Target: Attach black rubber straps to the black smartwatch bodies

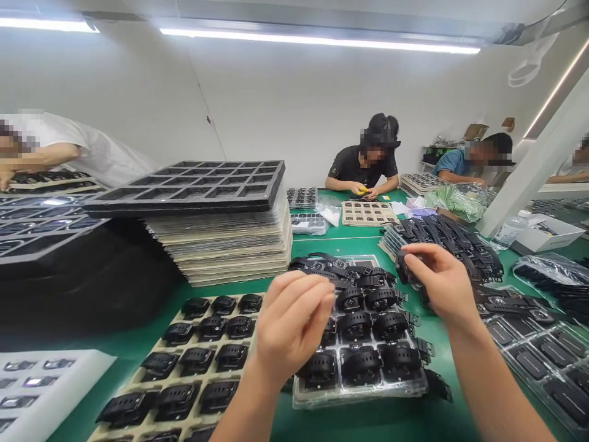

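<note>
My right hand (444,279) pinches a black smartwatch (405,267) between thumb and fingers, above the right back corner of a clear plastic tray (359,399). That tray holds rows of black-strapped watches (356,365), with more lying loosely across its back end. My left hand (294,325) hovers over the tray's left side, fingers curled and pressed together. Its fingertips are slightly blurred, and whether anything is between them is hidden. To the left lies a beige tray (186,368) with black watches in its compartments.
A tall stack of trays (230,245) topped by a black foam tray (193,190) rises at back left. Strapped watches (446,242) are piled at right, near another clear tray (519,344). A white foam tray (78,393) sits front left. Co-workers (365,159) sit across the green table (317,245).
</note>
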A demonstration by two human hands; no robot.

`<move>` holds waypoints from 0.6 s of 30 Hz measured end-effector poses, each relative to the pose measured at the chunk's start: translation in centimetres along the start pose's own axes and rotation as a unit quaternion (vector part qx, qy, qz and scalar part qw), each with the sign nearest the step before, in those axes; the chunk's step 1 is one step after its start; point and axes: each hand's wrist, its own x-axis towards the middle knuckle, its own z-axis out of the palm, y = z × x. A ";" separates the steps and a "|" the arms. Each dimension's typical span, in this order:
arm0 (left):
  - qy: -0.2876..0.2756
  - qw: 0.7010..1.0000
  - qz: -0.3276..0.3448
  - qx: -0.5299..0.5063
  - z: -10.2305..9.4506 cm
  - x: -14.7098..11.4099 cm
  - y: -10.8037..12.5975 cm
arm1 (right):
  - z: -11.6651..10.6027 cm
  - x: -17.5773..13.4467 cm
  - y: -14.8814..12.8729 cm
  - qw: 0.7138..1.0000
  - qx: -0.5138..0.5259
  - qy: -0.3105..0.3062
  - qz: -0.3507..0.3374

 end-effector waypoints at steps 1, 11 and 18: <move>0.018 1.000 -0.013 0.007 -0.4 0.1 -0.2 | -0.2 1.2 0.8 1.000 -0.017 -0.019 -0.001; 0.022 1.000 -0.015 -0.005 -1.2 0.3 -0.2 | 4.8 9.6 7.3 0.957 -0.181 -0.227 -0.008; 0.057 0.998 -0.037 0.016 -2.7 0.5 -0.8 | 7.7 11.1 7.4 0.856 -0.299 -0.422 -0.024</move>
